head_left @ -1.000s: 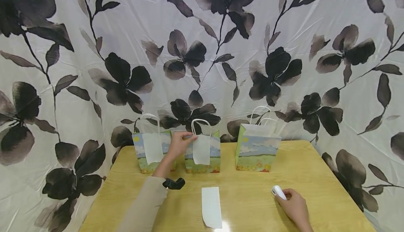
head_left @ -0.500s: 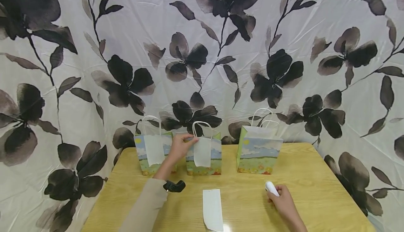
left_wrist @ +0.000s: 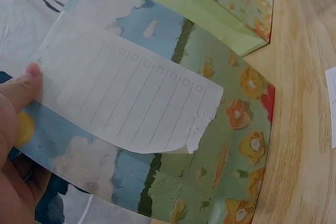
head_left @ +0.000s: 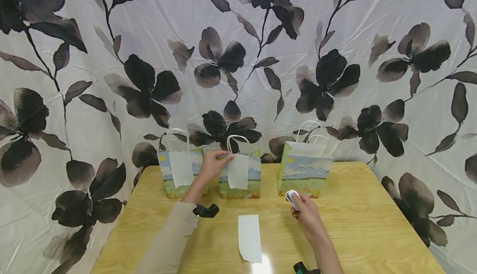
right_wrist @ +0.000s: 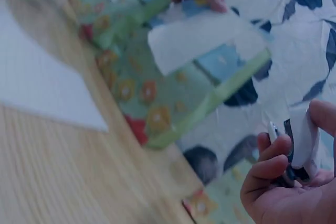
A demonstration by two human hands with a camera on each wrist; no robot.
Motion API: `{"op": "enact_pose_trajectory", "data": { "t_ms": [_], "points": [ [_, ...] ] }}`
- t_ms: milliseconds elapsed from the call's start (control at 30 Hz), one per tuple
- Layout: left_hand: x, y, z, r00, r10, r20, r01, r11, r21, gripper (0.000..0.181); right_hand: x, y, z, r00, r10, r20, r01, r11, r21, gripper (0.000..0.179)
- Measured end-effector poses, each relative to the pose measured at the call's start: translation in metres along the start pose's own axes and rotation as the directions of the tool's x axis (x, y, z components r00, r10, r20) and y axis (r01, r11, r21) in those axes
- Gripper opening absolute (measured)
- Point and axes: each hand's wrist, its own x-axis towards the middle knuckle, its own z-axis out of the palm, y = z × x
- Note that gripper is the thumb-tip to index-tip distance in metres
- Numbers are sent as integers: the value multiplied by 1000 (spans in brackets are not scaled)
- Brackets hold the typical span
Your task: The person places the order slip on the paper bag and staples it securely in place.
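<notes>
In the head view my left hand point(head_left: 213, 164) pinches the upper left edge of a paper slip point(head_left: 238, 172) against the front of the middle gift bag point(head_left: 254, 187). The left wrist view shows this slip point(left_wrist: 131, 87) has printed lines with small checkboxes and a torn lower edge. My thumb point(left_wrist: 32, 71) lies on its top end; the other fingers are behind the bag's panel. My right hand point(head_left: 308, 216) grips a small white stapler point(head_left: 292, 198) in front of the right bag. In the right wrist view the stapler point(right_wrist: 303, 137) sits between thumb and curled fingers, its dark jaw apart from the base.
Left of the middle bag stands another gift bag point(head_left: 167, 183) with a slip point(head_left: 181, 170) on its front. The right gift bag point(head_left: 307, 174) has no slip on its front. A loose paper slip point(head_left: 249, 239) lies on the wooden table point(head_left: 357, 241). Floral cloth point(head_left: 275, 58) hangs behind.
My right hand has moved left and forward with the stapler, toward the middle bag. My left hand keeps its pinch on the slip and bag.
</notes>
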Motion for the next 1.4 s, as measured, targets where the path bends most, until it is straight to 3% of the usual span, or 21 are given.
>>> {"op": "enact_pose_trajectory", "data": {
  "t_ms": [100, 233, 367, 500, 667, 867, 1133, 1267, 1400],
  "points": [
    [3, 1, -1, 1000, -10, 1, 10, 1000, 5, 27, 5, -5, 14, 1000, -6, 11, 5, 996, 92, 54],
    [5, 3, -2, 1000, 5, -14, -5, 1000, -12, 25, 11, -9, 28, 1000, -10, 13, 8, 990, 143, 47],
    [3, 0, -1, 1000, 11, 4, -11, 1000, -14, 22, 13, -6, 37, 999, 39, 21, -42, 980, 196, 39],
    [3, 0, -1, 1000, -25, 0, 25, 1000, -19, 26, 16, -11, 45, 996, 71, 46, -80, 973, 215, 46],
    [6, 3, -1, 999, -30, -23, 30, 999, -16, 30, 23, -24, 54, 995, 34, 92, -55, 970, 238, 46],
    [0, -1, 2, 998, -61, -29, 60, 998, -23, 27, 20, -33, 61, 983, 13, 181, -74, 939, 336, 41],
    [-1, -4, 4, 998, -69, -11, 68, 996, -48, 30, 22, -44, 73, 989, -34, 145, -44, 863, 503, 26],
    [-2, -2, 4, 997, -67, -32, 66, 997, -39, 30, 24, -52, 80, 975, -61, 216, -52, 874, 483, 28],
    [-4, -1, 2, 998, -46, -40, 46, 999, -23, 30, 28, -59, 88, 961, -65, 271, -82, 864, 497, 26]
  ]
}}
